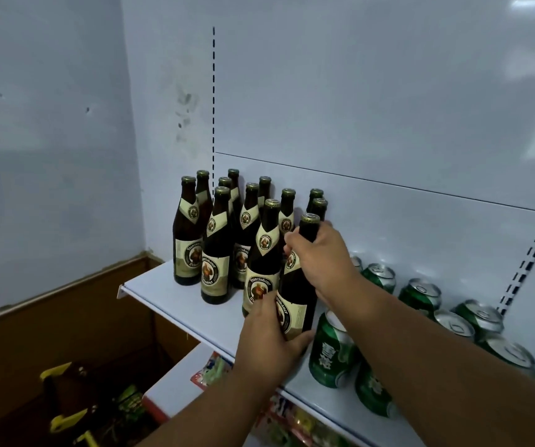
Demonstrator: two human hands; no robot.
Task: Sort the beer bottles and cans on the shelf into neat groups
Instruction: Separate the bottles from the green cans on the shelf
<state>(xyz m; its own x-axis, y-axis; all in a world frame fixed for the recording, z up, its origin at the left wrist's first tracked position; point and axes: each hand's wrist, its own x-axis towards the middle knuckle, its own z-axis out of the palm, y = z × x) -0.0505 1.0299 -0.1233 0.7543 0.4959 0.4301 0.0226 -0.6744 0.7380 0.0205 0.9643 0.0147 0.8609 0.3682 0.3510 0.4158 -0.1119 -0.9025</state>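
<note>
On the left side of the white shelf (176,295) stands a tight bunch of brown beer bottles (218,243) with cream labels. They crowd close, some touching, and reach back to the wall panel.

Your left hand (271,337) wraps its grip around the bottom of one more brown bottle (297,295) at the front of the bunch. Your right hand (319,253) has its grip clamped on the neck of that same bottle, just under the gold cap. The bottle stands upright, right beside its neighbor on the left.

Just to the right of it stands a green can (332,350), very near your left thumb. More green cans (421,293) sit farther right, some under your right arm, spread out and not in a neat row.

Under the shelf is a lower shelf with bright packets (209,371). Down at the bottom left there is something yellow (55,371), too dark to tell what.
</note>
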